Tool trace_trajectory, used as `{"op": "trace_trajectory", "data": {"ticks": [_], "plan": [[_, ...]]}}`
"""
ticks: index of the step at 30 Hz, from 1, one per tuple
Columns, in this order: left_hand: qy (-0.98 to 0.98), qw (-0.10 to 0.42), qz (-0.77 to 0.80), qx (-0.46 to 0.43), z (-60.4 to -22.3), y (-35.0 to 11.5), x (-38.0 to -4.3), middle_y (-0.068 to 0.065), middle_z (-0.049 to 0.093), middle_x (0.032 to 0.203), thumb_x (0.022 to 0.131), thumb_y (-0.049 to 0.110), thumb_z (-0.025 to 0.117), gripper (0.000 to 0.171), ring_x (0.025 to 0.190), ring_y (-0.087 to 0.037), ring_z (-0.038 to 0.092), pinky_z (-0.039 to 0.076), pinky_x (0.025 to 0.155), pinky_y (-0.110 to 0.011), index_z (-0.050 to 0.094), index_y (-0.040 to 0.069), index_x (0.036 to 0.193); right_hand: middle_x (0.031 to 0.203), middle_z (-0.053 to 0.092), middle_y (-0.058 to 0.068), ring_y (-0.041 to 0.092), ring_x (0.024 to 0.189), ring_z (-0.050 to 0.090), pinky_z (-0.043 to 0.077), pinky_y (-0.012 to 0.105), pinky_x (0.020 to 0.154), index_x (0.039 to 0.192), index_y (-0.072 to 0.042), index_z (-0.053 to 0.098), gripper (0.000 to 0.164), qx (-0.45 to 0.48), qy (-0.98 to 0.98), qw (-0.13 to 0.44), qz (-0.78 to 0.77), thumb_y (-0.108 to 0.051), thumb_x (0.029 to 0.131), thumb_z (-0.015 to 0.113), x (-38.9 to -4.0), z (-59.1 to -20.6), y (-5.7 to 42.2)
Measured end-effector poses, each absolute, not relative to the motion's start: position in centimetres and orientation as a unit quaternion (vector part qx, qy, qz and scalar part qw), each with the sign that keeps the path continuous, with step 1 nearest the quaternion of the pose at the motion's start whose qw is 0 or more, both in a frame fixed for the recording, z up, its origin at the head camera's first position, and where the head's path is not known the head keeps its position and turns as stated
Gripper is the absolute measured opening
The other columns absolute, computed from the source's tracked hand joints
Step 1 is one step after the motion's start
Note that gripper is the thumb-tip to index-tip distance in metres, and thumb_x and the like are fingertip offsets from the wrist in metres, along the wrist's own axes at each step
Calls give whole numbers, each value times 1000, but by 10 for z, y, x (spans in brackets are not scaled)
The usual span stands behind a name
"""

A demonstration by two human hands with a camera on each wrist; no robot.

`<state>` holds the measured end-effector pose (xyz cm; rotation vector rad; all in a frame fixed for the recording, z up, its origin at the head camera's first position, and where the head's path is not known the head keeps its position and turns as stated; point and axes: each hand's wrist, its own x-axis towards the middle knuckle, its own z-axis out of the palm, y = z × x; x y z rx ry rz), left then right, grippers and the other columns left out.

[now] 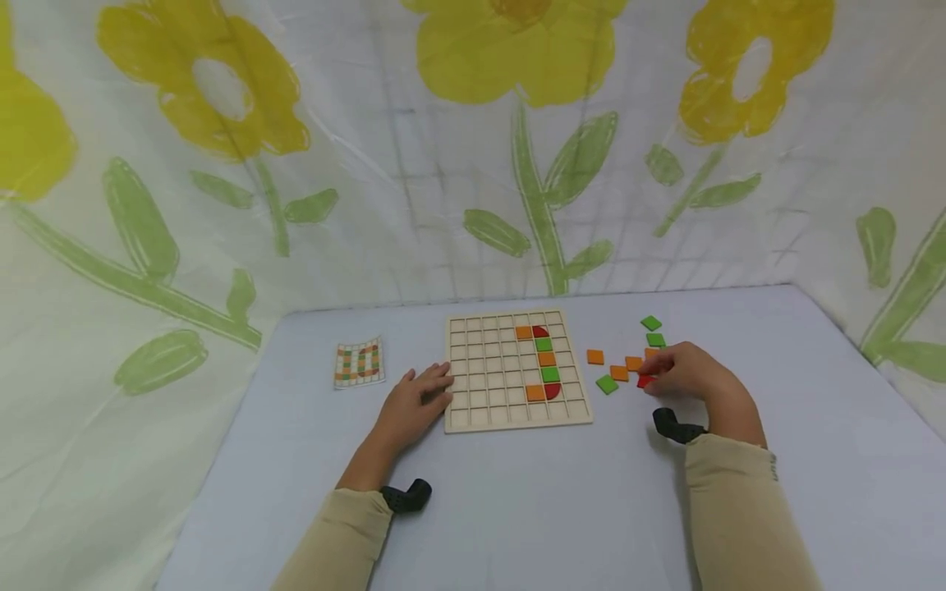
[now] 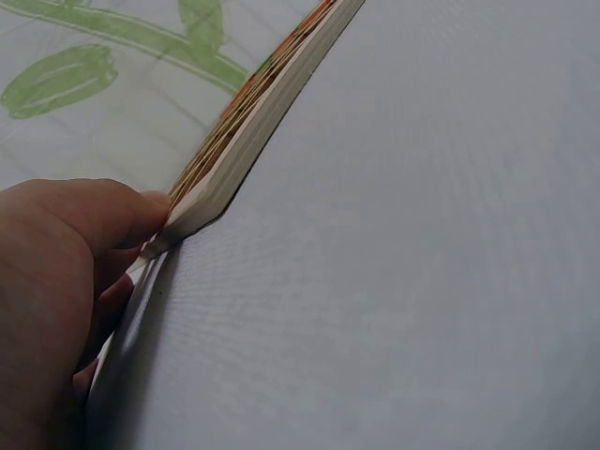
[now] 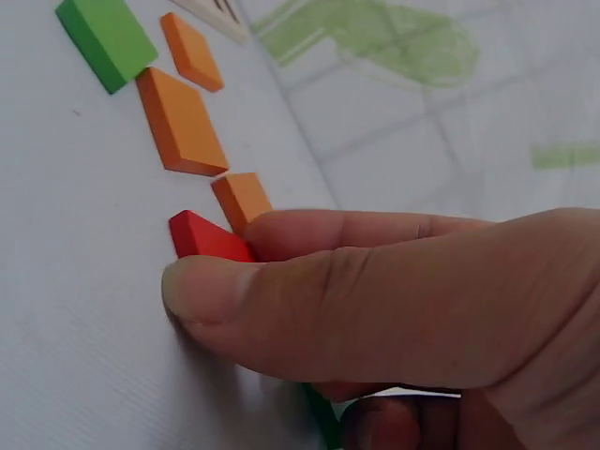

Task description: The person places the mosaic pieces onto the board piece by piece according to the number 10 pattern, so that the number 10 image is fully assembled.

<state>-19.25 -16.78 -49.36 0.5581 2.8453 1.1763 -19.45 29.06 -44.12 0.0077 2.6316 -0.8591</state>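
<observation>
A pale wooden grid board [image 1: 488, 417] lies mid-table. On its right part are orange and green square tiles and red quarter-round tiles, set in a bracket-like shape. My left hand [image 1: 415, 408] rests at the board's left edge with relaxed fingers; the left wrist view has the thumb [image 2: 131, 217] at the board's corner. Right of the board, my right hand [image 1: 691, 373] pinches a red tile [image 3: 208, 238] between thumb and index finger, close to the tabletop. The thumb covers part of that tile.
Loose orange tiles [image 1: 595, 357] and green tiles [image 1: 608, 384] lie scattered between the board and my right hand. A patterned card [image 1: 360, 363] with a coloured grid lies left of the board. Behind the table [image 1: 517, 509] hangs a flower-printed curtain [image 1: 355, 164].
</observation>
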Motion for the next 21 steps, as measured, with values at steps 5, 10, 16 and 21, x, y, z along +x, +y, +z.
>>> {"op": "trace_trajectory", "data": {"ticks": [5, 10, 16, 21], "plan": [[909, 10, 377, 178, -496, -168, -193, 3, 49, 148, 97, 28, 63, 38, 141, -17, 42, 16, 126, -44, 64, 11, 131, 107, 67, 11, 27, 99, 55, 49, 39, 82, 111, -8, 71, 34, 5, 933, 187, -306, -24, 82, 79, -197, -444, 283], [910, 12, 374, 177, -495, -170, -193, 3, 50, 148, 97, 28, 63, 38, 141, -17, 42, 16, 126, -44, 65, 12, 131, 87, 63, 2, 21, 86, 52, 41, 30, 70, 90, -10, 65, 26, -10, 933, 187, -307, -26, 79, 82, -197, -441, 273], [909, 4, 378, 175, -494, -169, -193, 2, 51, 148, 96, 26, 64, 37, 140, -18, 44, 18, 125, -45, 66, 11, 130, 86, 64, 1, 20, 84, 53, 42, 29, 69, 91, -11, 66, 24, -32, 933, 154, -324, -27, 80, 80, -198, -428, 250], [907, 2, 381, 178, -494, -169, -192, 1, 52, 147, 96, 26, 65, 36, 140, -19, 44, 18, 125, -46, 66, 10, 129, 98, 70, 4, 21, 86, 61, 52, 30, 69, 105, -13, 71, 21, -55, 921, 134, -363, -22, 86, 74, -202, -417, 200]]}}
